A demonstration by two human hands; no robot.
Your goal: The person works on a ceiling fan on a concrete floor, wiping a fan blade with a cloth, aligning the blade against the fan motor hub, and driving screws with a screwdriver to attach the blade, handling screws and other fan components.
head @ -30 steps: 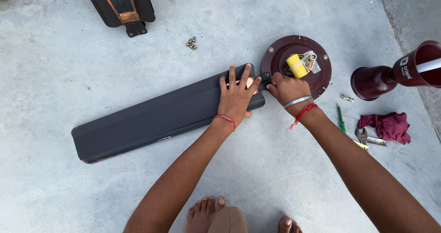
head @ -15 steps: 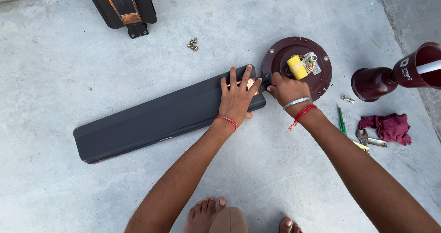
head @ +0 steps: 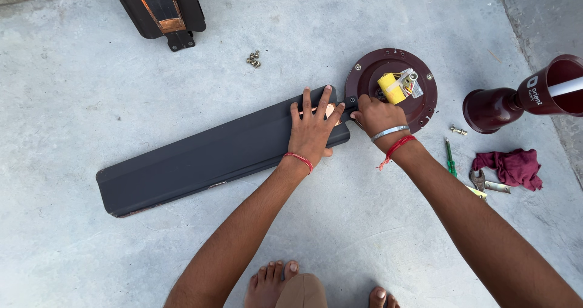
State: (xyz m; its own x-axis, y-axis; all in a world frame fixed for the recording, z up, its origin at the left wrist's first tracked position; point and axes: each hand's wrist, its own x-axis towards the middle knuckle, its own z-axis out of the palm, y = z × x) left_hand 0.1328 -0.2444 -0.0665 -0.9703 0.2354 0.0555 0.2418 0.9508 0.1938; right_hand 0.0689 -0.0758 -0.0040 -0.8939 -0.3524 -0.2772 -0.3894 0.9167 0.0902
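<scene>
Left hand [head: 311, 132] flat on fan blade [head: 206, 156], right hand [head: 376, 115] at motor hub [head: 395, 71]

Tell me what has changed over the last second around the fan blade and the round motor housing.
Almost nothing. The left hand still presses flat on the dark fan blade near its inner end, and the right hand stays at the joint between blade and maroon motor housing. The blade's far end may have shifted very slightly, though that could be the camera. Screws, green screwdriver, pliers and rag lie as before.
</scene>
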